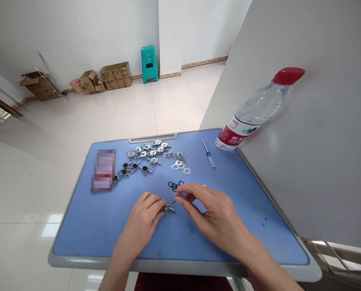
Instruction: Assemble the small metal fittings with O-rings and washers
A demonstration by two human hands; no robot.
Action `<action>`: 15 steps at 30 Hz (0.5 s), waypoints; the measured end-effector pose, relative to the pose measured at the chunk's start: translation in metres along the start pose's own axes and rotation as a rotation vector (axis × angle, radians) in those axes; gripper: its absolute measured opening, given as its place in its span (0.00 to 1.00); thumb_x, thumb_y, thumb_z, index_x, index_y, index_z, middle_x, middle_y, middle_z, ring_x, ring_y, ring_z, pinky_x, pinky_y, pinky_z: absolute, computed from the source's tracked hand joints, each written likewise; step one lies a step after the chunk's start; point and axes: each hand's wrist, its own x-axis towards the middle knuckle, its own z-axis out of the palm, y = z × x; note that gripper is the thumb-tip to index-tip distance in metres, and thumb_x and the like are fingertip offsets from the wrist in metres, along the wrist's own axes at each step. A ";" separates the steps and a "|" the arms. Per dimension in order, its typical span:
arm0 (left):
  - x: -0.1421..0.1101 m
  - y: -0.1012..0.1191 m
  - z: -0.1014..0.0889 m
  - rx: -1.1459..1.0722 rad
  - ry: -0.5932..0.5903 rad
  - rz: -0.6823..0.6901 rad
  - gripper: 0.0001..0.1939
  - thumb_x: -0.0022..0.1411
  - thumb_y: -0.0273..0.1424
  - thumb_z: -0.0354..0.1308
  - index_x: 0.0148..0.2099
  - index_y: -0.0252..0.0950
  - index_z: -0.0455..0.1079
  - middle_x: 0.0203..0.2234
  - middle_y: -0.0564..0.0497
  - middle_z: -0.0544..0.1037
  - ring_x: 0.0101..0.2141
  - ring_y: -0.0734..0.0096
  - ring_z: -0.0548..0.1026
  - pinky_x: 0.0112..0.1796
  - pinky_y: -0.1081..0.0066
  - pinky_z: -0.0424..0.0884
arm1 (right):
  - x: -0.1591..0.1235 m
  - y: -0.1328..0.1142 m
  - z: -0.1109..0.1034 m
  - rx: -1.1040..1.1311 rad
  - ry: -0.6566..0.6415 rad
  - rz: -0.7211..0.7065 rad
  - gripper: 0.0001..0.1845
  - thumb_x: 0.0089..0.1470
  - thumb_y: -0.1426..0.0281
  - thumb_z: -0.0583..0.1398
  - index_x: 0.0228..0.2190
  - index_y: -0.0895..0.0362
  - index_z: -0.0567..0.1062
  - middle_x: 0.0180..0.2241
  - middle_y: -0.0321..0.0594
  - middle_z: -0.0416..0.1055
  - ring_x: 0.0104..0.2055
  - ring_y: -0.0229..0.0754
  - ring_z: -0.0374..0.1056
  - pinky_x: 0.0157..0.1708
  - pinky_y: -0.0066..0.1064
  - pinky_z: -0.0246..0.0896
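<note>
Hands [145,212] at fitting [168,208] — rings [175,186], screwdriver [209,156], bottle [248,117] beyond

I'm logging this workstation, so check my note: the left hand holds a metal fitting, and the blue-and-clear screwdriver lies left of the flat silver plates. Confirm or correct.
One thing is wrong: the blue-and-clear screwdriver lies right of the flat silver plates, the head view shows. The left hand does hold a metal fitting.

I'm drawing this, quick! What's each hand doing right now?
Left hand: closed on a small silver metal fitting with a thin tube.
Right hand: pinching a small clear object; exactly what can't be told.
</note>
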 end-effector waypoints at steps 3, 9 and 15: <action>0.000 0.000 0.000 -0.018 -0.006 -0.011 0.12 0.69 0.26 0.50 0.51 0.40 0.70 0.39 0.49 0.74 0.42 0.64 0.69 0.41 0.62 0.71 | 0.001 -0.001 -0.001 -0.020 0.003 0.012 0.05 0.63 0.71 0.55 0.38 0.55 0.71 0.30 0.38 0.77 0.28 0.38 0.72 0.29 0.28 0.65; 0.000 -0.003 0.001 -0.062 0.009 -0.022 0.11 0.69 0.25 0.51 0.50 0.39 0.71 0.39 0.49 0.74 0.42 0.64 0.69 0.40 0.64 0.71 | 0.001 -0.001 -0.004 -0.031 0.049 0.022 0.05 0.63 0.71 0.55 0.38 0.55 0.71 0.30 0.37 0.76 0.28 0.38 0.72 0.29 0.28 0.65; 0.000 -0.003 0.001 -0.114 0.023 -0.037 0.10 0.68 0.25 0.51 0.48 0.38 0.71 0.39 0.48 0.74 0.42 0.64 0.69 0.41 0.64 0.71 | 0.002 0.005 -0.017 -0.076 0.026 0.165 0.08 0.64 0.68 0.52 0.42 0.54 0.70 0.29 0.38 0.74 0.29 0.40 0.71 0.29 0.30 0.65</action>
